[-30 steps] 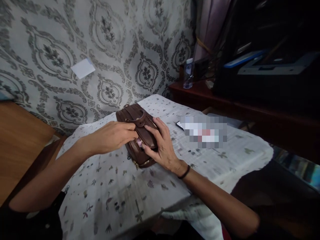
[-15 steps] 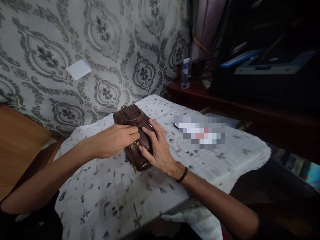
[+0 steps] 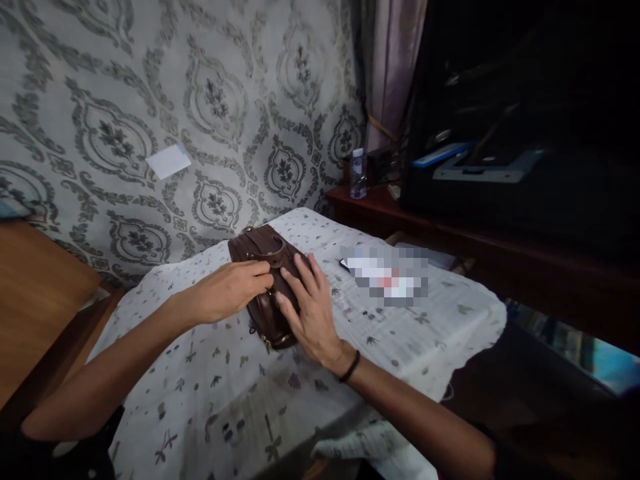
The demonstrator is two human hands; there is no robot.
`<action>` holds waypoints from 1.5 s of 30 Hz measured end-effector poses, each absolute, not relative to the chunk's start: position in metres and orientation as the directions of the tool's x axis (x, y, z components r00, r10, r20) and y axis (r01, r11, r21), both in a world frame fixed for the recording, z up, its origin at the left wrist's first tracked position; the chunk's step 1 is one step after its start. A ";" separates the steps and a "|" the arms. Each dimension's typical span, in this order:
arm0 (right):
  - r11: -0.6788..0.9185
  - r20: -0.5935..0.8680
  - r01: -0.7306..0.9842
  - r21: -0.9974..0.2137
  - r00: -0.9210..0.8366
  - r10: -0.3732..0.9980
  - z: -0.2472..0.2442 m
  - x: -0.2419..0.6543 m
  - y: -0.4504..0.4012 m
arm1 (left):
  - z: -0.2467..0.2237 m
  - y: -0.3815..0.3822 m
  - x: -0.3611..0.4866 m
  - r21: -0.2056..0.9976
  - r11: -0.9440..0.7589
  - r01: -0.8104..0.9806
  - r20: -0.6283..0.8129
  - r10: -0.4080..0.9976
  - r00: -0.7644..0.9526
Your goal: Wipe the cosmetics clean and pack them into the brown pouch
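Note:
A brown leather handbag [image 3: 270,320] with a short handle and gold-coloured zips lies in front of me on the patterned cloth. My left hand [image 3: 233,288] is closed in a pinch over its upper side, next to a zip that glints below the fingertips. What those fingers grip is hidden. Spread out and resting on the bag's right side is my right hand [image 3: 311,313], fingers and thumb apart; a dark band circles that wrist.
A white cloth [image 3: 240,400] with small plant prints covers the table. A blurred-out flat item [image 3: 385,279] lies to the right of the bag. A clear bottle [image 3: 358,177] stands on the dark red desk [image 3: 380,210]. White paper [image 3: 169,161] is on the patterned wall behind.
The view has shifted, so the surroundings sit lower and partly further left. Both hands stay at the bag; the left fingers remain pinched, the right ones spread.

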State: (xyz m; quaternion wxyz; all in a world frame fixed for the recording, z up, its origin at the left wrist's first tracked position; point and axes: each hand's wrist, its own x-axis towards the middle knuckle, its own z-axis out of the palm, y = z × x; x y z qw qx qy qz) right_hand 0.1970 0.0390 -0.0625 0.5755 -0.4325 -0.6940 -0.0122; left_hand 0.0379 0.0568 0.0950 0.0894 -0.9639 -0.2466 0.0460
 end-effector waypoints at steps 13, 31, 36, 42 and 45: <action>0.648 0.809 0.639 -0.413 -0.068 0.583 -0.059 0.193 0.035 | 0.079 0.056 0.030 -0.022 -0.830 0.557 0.182 0.545 0.819; 0.653 0.890 0.708 -0.268 -0.077 0.449 -0.069 0.192 0.044 | 0.087 0.106 0.066 0.031 -0.627 0.778 0.334 0.740 0.583; 0.662 0.900 0.703 -0.259 -0.074 0.431 -0.072 0.191 0.046 | 0.085 0.132 0.067 0.285 -0.535 0.795 0.389 0.823 0.415; 0.676 0.900 0.689 -0.261 -0.080 0.429 -0.072 0.191 0.046 | 0.069 0.158 0.068 0.491 -0.489 0.721 0.395 0.863 0.315; 0.678 0.896 0.686 -0.264 -0.087 0.436 -0.072 0.193 0.046 | 0.061 0.167 0.070 0.593 -0.453 0.666 0.402 0.883 0.242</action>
